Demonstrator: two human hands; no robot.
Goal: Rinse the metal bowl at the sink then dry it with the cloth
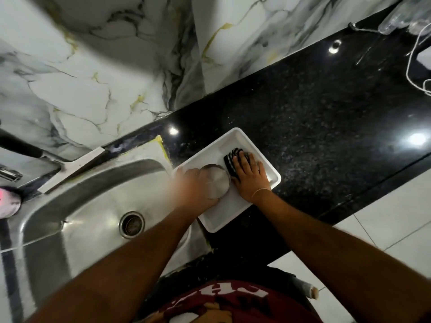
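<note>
A small metal bowl [218,181] lies upside down in a white rectangular tray [224,215] on the black counter, just right of the steel sink [77,206]. My left hand [196,185], blurred, wraps around the bowl's left side. A black-and-white striped cloth [231,157] sits folded in the tray's far part. My right hand [248,173] rests flat on top of the cloth, fingers spread, covering most of it.
The sink drain [131,224] is in the basin's middle and a tap [9,174] is at the far left. Black granite counter [314,127] stretches right, with a white cable [412,54] and clear glassware [396,17] at its far end. A marble wall stands behind.
</note>
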